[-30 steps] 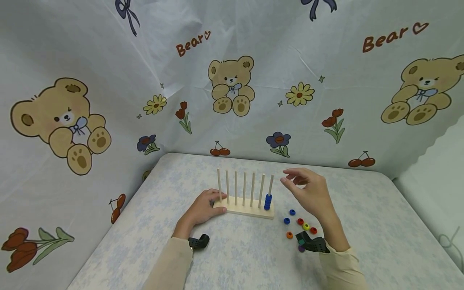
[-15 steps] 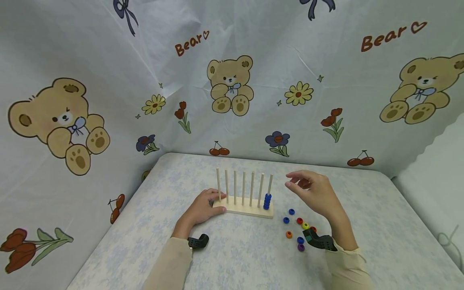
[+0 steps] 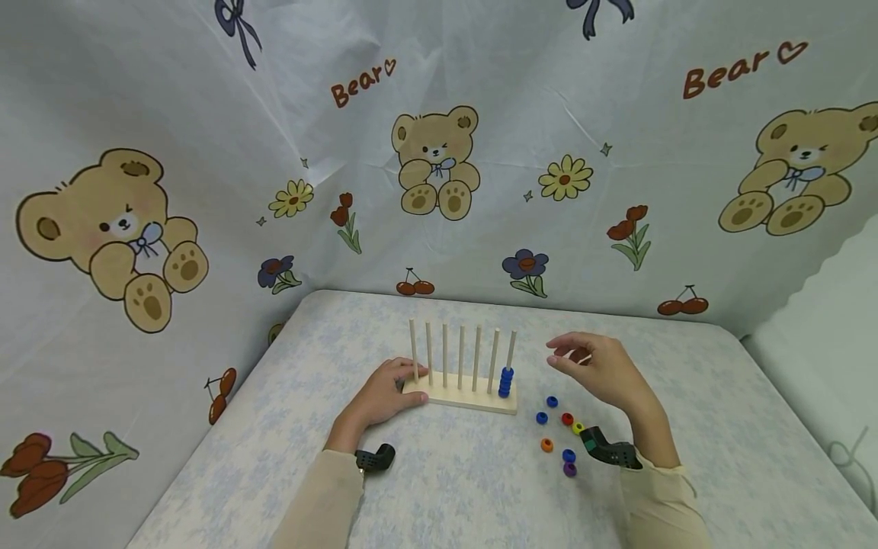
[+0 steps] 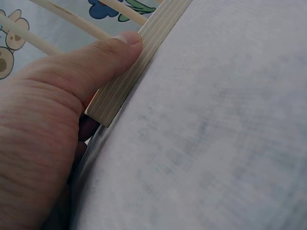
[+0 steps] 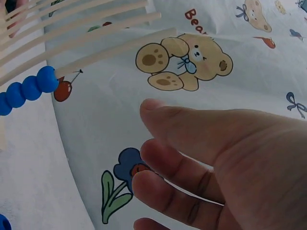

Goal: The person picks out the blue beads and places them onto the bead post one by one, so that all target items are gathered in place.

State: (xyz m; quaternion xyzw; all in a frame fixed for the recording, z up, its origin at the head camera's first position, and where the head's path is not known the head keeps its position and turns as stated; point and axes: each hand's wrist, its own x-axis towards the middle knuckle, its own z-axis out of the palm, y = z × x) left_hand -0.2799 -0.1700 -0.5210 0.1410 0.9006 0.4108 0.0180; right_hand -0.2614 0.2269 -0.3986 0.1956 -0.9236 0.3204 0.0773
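A wooden peg rack (image 3: 459,393) with several upright pegs stands on the table. On its rightmost peg sits a stack of several blue beads (image 3: 505,383), also seen in the right wrist view as blue beads (image 5: 31,87). My left hand (image 3: 379,393) grips the left end of the base; in the left wrist view the thumb (image 4: 115,52) lies along the base's front edge (image 4: 124,91). Right of the rack, my right hand (image 3: 604,370) hovers over the table with loosely bent fingers and holds nothing. Between thumb and fingers (image 5: 163,158) there is a gap.
Loose beads lie right of the rack: blue beads (image 3: 552,402), a red bead (image 3: 567,418), a yellow bead (image 3: 578,428), an orange bead (image 3: 546,444) and a purple bead (image 3: 570,470). A bear-print curtain (image 3: 439,252) hangs behind the table (image 3: 466,488).
My right hand has moved rightward, away from the rack, and slightly lower. The left hand keeps its grip on the base, and the blue stack stays as it was.
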